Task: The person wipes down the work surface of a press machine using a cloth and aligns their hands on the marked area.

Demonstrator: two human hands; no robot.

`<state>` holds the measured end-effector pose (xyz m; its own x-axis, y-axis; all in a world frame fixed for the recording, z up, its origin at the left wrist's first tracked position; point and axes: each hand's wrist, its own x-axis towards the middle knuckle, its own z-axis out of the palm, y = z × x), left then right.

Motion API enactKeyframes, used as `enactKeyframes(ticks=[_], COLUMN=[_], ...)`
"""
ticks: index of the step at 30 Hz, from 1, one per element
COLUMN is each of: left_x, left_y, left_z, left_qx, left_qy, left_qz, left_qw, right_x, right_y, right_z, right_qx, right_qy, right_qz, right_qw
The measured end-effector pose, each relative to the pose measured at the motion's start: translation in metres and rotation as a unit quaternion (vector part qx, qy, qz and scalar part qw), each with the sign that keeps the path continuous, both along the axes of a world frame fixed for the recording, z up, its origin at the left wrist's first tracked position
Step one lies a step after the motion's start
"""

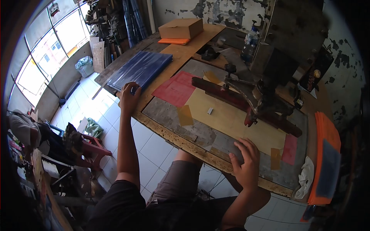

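Note:
My left hand (130, 96) is curled at the near corner of a stack of glossy blue plastic sheets (144, 67), with blue showing between thumb and fingers. How many sheets it grips is hidden. Over the front part of the worktable, my right hand (246, 161) has its fingers apart and holds nothing. Beyond it, a pale yellow sheet (227, 119) lies on a grey board, with brown tape (185, 115) at its edges and a red sheet (177, 88) at its left. A small light-grey piece (210, 111) rests on the yellow sheet.
A dark metal press arm with a long bar (246, 106) spans the board. At the back stand a cardboard box (181, 29) on orange sheets (173, 41) and a clear bottle (250, 40). Orange-and-blue covers (325, 161) and a white cloth (305, 177) lie at the right edge.

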<state>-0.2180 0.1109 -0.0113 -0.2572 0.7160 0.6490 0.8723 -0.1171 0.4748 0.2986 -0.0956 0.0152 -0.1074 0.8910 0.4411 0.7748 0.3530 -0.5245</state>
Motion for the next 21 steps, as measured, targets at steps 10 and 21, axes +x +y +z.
enactKeyframes(ticks=[10, 21], left_x=[0.0016, 0.0001], left_y=[-0.0016, -0.0003], left_z=[0.0007, -0.0004], left_qx=[-0.001, 0.001], left_qy=[-0.025, -0.059], left_qz=[-0.006, -0.021], left_qw=[1.0, 0.998], right_x=[-0.0012, -0.0014], right_y=[-0.0006, -0.0004], right_z=[0.0003, 0.0008], right_qx=[-0.007, -0.004], right_qy=[0.002, 0.002], right_qz=[-0.005, -0.005], right_qw=[1.0, 1.0])
